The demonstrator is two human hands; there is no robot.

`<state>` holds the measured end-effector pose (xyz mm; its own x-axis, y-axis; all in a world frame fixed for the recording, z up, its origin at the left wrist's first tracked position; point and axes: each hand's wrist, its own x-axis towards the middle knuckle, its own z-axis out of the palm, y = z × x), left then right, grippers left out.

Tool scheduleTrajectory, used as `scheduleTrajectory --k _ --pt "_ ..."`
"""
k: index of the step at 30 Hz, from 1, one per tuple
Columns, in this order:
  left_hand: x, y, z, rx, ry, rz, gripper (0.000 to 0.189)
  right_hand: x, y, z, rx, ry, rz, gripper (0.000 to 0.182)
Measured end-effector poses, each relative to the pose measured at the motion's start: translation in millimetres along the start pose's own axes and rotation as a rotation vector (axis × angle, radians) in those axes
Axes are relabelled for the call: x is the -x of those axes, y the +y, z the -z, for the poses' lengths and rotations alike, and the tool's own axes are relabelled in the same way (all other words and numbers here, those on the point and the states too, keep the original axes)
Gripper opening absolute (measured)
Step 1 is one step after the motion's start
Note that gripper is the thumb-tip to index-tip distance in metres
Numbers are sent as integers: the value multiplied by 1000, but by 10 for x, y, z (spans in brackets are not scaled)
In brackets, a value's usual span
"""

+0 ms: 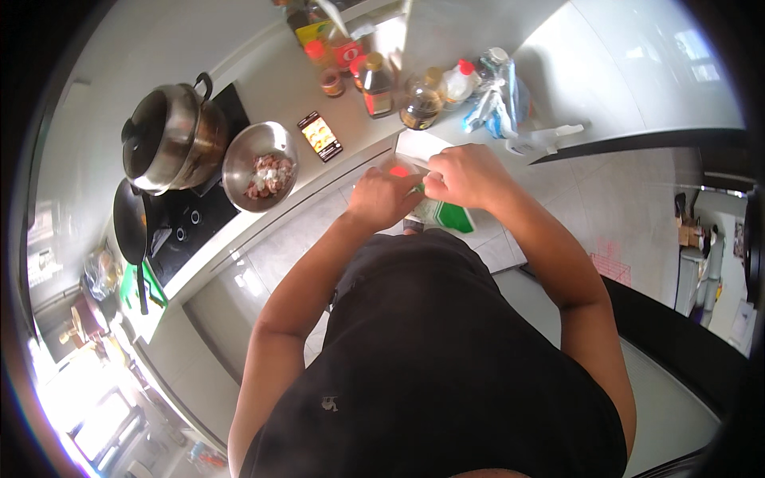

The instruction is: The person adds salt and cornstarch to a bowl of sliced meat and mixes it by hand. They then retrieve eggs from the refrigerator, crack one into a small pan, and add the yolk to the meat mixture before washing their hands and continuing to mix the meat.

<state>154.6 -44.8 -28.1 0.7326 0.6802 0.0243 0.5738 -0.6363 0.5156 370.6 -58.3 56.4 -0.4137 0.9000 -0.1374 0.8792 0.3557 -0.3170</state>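
My left hand [382, 200] and my right hand [466, 176] are close together in front of my body, past the counter's front edge. Both are closed on the upper edge of a green and white plastic bag [451, 216], which hangs below them. My fingers cover much of the bag, so its opening cannot be made out. To the left, a stainless steel bowl [234, 158] stands at the counter edge. It holds cut pieces of meat [260, 186] with white powder [272, 174] on top. A phone [321, 136] with a lit screen lies right of the bowl.
A lidded steel pot [194, 134] and a black frying pan [130, 221] are on the black hob [191, 230]. Several sauce bottles [376, 86] line the back. A crumpled plastic bag [496, 107] sits at the right. A green and white board [143, 293] lies beyond the pan.
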Motion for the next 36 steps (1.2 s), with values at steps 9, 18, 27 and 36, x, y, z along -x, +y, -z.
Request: scheduleTrajectory --k 9,18,27,36 --pt "-639 326 -250 -27 34 -125 32 635 271 -114 -89 159 -524 38" --pt "-949 629 0 -32 129 -367 31 894 332 -41 -145 225 -660 37" --pt "-1175 823 321 573 203 -124 29 1185 413 598 -174 718 -392 32" --pt "-875 510 621 703 60 44 67 971 871 1744 -18 822 -606 30"
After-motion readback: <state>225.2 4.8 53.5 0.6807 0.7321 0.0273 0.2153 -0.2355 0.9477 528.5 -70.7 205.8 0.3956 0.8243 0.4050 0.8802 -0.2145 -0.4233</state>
